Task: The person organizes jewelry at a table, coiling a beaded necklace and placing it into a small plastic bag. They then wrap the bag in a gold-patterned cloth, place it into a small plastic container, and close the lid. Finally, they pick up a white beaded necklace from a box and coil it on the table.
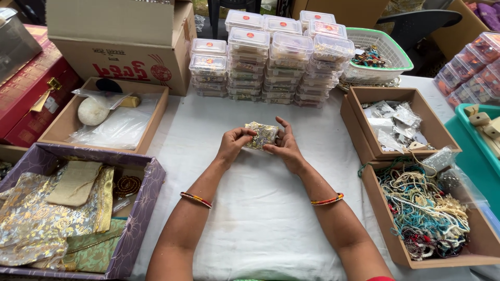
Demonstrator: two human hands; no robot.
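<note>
Gold brocade pouch pinched between left hand and right hand, fingers closed on it, above white-clothed table.

You face a table under a white cloth, evenly lit by soft daylight. Behind it stands a dark plastic chair.

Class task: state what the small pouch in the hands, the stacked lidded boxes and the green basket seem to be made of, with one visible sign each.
Pouch: probably brocade fabric, shiny gold pattern.
Stacked boxes: clear plastic, contents show through.
Green basket: likely moulded plastic, lattice walls.
</note>
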